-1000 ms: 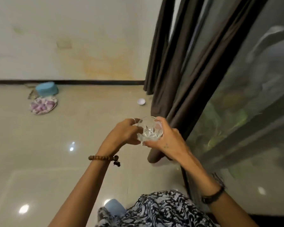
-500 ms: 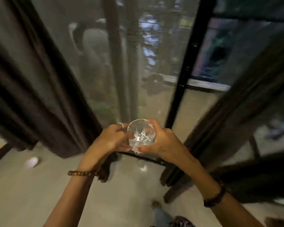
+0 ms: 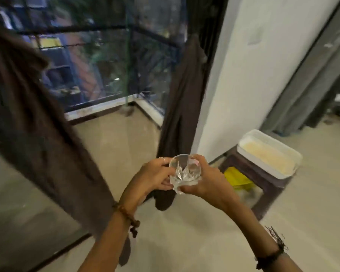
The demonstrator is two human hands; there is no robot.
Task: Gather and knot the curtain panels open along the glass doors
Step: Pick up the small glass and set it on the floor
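A pale tiled floor runs up to dark glass doors beside a white wall. Both hands are busy: the left hand and the right hand together wrap a cut glass tumbler, fingers curled round its sides. Just beyond the grip, one brown curtain panel hangs bunched against the door frame, its tail drooping below the hands; whether it is knotted cannot be told. Left of the grip, another curtain panel hangs loose across the glass, so gathering it seems left to do. To the right of the grip, a stool carrying a white tray narrows the room; the floor nearer stays bare.
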